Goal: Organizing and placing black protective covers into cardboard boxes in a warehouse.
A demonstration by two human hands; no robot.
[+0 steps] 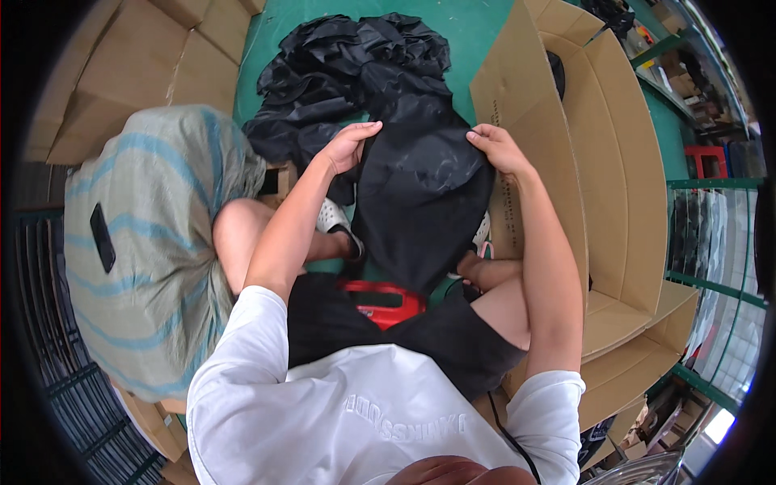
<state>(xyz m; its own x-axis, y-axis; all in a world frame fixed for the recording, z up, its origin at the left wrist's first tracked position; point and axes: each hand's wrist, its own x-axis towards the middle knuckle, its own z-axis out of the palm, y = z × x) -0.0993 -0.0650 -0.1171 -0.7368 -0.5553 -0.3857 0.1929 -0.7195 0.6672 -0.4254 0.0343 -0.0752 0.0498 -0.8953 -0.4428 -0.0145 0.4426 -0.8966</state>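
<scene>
A black cloth piece (424,194), slightly shiny, is stretched between my two hands and hangs down toward my knees. My left hand (352,147) pinches its upper left edge, thumb on top. At the upper right edge, my right hand (499,150) grips it the same way, fingers tucked behind the cloth. Just beyond lies a big crumpled heap of black cloth (323,81) on the green floor (271,40); the held piece overlaps the heap's near side. Whether the two are joined, I cannot tell.
A stuffed grey-green woven sack (153,194) stands at my left with a black phone (103,237) on it. Tall open cardboard boxes (614,162) flank my right. More cartons (145,65) are stacked far left. A red plastic stool (388,303) shows between my legs.
</scene>
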